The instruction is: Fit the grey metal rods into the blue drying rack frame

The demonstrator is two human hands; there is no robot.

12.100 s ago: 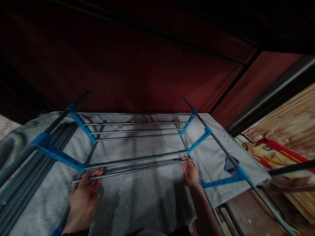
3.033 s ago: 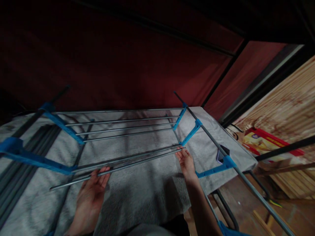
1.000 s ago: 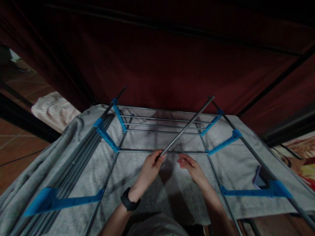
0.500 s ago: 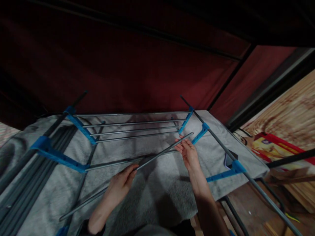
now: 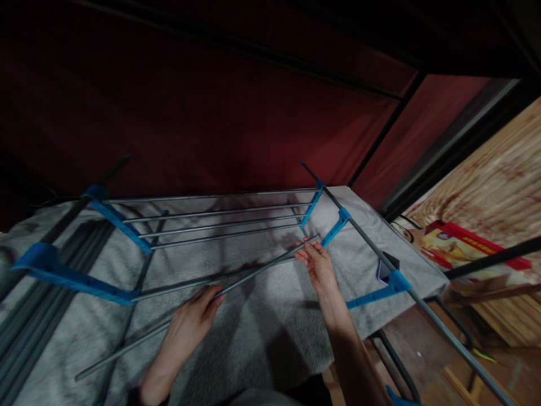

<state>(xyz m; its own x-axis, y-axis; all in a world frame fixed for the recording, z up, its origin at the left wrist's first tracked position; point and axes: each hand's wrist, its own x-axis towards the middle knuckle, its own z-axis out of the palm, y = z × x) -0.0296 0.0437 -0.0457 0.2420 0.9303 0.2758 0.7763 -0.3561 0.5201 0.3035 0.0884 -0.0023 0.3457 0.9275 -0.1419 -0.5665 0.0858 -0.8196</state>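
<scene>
A thin grey metal rod runs slantwise between my hands, its near end low at the left. My left hand is closed around it near the middle. Close to the rod's far end, my right hand pinches it with thumb and fingers. Around them stands a rack frame of grey tubes with blue plastic brackets. Several rods span the rear pair of brackets. One rod reaches from the left middle bracket toward the right middle bracket; its right end is hidden behind my hand.
Several dark grey tubes lie bundled at the left on a grey blanket. A phone rests beside the right-hand upright tube. To the right are a red and yellow package and wooden boards. A dark red panel closes the back.
The view has shifted slightly, so the frame appears farther left. The rod's far end has dropped a little toward the right middle bracket, with my right fingers now closer around it.
</scene>
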